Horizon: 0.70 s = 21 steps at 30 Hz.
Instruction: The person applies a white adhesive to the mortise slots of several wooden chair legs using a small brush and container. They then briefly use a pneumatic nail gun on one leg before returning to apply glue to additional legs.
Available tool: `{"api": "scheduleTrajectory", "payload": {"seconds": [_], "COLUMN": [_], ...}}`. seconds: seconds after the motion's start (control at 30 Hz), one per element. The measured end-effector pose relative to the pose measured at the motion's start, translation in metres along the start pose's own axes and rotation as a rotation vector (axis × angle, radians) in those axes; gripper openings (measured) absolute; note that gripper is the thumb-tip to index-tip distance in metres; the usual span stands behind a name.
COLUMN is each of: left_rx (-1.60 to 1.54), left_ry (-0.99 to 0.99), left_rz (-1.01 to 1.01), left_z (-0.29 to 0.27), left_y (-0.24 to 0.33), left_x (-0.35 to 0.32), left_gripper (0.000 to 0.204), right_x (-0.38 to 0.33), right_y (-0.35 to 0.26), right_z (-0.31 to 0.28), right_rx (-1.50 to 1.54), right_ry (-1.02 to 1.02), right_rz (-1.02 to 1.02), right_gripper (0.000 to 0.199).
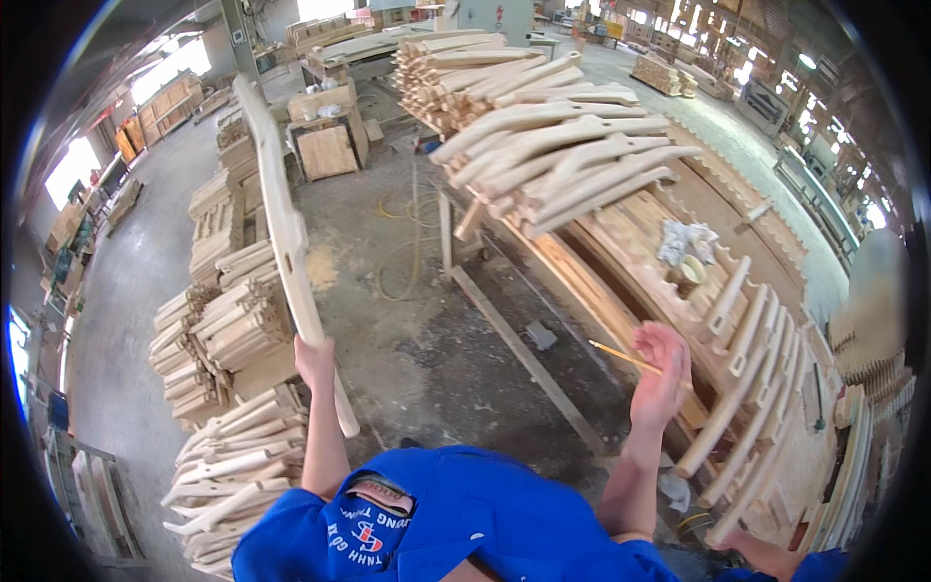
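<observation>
- Left fingers point(316, 355) are clamping a long wooden piece point(278, 204), stretching past them both ways!
- Right fingers point(658, 339) are closing around a pencil point(619, 354).
- Seemingly, handling is underway; the next move is probably needing balance.

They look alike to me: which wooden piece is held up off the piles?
The long pale piece slanting up from the wearer's left hand, lifted clear; the others lie in piles or rows.
</observation>
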<state>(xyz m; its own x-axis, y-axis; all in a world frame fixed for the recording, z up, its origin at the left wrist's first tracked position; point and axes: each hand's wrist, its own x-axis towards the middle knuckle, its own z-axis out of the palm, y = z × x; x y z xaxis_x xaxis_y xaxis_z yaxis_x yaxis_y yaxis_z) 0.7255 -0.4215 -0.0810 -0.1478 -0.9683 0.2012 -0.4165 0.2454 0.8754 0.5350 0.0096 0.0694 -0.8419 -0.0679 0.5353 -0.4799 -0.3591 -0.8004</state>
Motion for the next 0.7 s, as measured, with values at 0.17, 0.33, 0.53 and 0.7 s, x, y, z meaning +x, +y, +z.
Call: {"api": "scheduleTrajectory", "payload": {"seconds": [0.17,0.33,0.53,0.7], "left_rx": [0.342,0.548,0.651,0.598], "left_ry": [0.153,0.175,0.158,0.122], "left_rz": [-0.138,-0.250,-0.420,-0.557], "left_z": [-0.074,-0.155,-0.206,-0.209], "left_y": [-0.065,-0.133,-0.163,-0.173], "left_x": [0.048,0.053,0.025,0.016], "left_gripper": [0.058,0.056,0.045,0.041], "right_x": [0.025,0.041,0.070,0.109], "right_y": [0.075,0.145,0.265,0.375], "right_z": [0.151,0.290,0.429,0.534], "right_rx": [0.037,0.123,-0.158,-0.514], "right_ry": [-0.324,-0.522,-0.615,-0.778], "right_rz": [0.072,0.299,0.167,0.155], "right_gripper": [0.025,0.021,0.016,0.025]}}
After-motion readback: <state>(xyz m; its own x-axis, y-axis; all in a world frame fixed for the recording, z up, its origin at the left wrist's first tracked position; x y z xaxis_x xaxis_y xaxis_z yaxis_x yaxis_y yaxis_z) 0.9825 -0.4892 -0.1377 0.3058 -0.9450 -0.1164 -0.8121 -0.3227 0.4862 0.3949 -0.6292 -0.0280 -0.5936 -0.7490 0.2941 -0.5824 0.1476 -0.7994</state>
